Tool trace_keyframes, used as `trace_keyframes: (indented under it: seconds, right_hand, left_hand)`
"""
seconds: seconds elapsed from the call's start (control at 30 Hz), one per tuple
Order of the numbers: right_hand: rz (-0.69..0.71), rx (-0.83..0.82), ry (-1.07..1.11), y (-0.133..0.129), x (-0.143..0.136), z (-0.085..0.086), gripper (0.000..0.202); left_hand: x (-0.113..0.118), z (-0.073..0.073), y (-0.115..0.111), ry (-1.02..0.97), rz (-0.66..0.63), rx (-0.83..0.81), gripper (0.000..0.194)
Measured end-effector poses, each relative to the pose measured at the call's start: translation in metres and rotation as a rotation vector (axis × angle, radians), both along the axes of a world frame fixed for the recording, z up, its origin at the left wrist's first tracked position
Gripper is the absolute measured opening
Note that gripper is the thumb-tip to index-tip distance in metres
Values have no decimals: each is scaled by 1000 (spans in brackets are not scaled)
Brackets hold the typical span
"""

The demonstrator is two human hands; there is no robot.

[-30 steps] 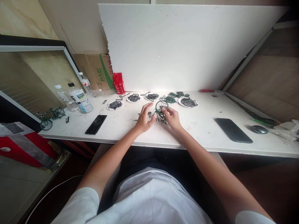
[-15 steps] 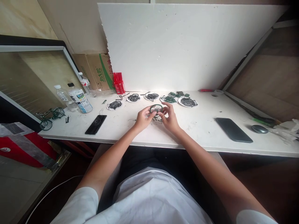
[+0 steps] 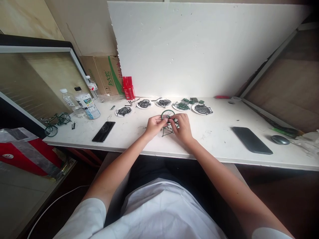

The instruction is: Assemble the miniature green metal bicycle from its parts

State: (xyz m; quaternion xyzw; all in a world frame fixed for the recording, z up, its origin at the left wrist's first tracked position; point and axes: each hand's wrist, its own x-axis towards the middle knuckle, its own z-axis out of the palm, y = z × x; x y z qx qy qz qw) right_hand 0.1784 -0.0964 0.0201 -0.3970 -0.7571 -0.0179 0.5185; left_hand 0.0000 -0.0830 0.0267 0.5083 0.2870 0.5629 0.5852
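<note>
White covers our table (image 3: pixel 211 141), and a white board (image 3: pixel 199 46) leans behind it, beyond the green wheel (image 3: pixel 167 114) that sits between our hands. A cardboard box (image 3: pixel 106 73) stands beyond the green wheel and to its left, with part of it behind the board. Our left hand (image 3: pixel 155 126) comes in from the left of the wheel, its grip pinching the wheel's lower part between thumb and fingers. Our right hand (image 3: pixel 182 127) comes in from the wheel's right, fingertips gathered near the hub; we cannot tell whether its grip is clenched on the wheel or on a small part. A flat black pad (image 3: pixel 251 140) lies well to the right of the wheel, and beyond it is a dark mouse (image 3: pixel 280 139). Three plastic bottles (image 3: pixel 88 106) stand well to the wheel's left, and the red box (image 3: pixel 128 88) is nearer to it, on the far side. Left of the wheel we also have a black phone (image 3: pixel 103 131) and, farther out, a small green bicycle (image 3: pixel 57 122). Five white plates (image 3: pixel 116 113) of thin dark and green parts line up beyond the wheel. Slim dark rods (image 3: pixel 167 132) show just below the wheel, between our hands.
</note>
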Motion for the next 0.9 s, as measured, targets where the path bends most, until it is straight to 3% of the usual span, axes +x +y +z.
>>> trace_keyframes:
  seconds: [0.3,0.67,0.9]
  right_hand:
    - [25,-55,123,9,-2,-15,13]
    - [47,-115,146,17,0,-22,10]
    - [60,-127,118,14,-1,-19,8]
  left_hand:
    - [-2,-17,4,-37,-88,-190,38]
    - [0,-24,7,6,-32,-163,57]
    - [2,-22,4,12,-8,-134,52]
